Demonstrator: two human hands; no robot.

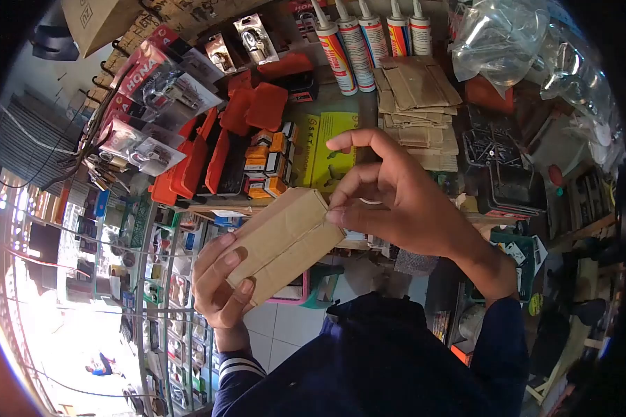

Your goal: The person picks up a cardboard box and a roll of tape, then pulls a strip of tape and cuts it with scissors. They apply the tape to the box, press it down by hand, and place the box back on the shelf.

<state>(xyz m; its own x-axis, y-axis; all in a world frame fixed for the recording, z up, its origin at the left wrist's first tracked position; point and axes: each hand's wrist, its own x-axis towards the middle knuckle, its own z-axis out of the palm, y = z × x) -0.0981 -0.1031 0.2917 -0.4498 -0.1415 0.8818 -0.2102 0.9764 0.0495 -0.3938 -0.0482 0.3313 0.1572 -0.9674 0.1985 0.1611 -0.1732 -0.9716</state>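
Note:
A small brown cardboard box [285, 240] is held at a tilt in front of my body, with a seam running along its near face. My left hand [221, 281] wraps round its lower left end, thumb on the near face and fingers over the far side. At the upper right end, my right hand [389, 198] pinches the box edge between thumb and a bent finger, while its index finger curves out free. Whatever is inside the box is hidden. Beyond it lie a yellow booklet [332, 149] and several small orange-and-white boxes [268, 163].
Flattened brown cardboard pieces [419, 104] are stacked at the back right, beside upright sealant tubes [355, 52]. Red plastic bins [205, 156] and packaged padlocks [163, 94] stand left. Black trays of nails [495, 142] are on the right. Shelving [156, 292] runs along the left.

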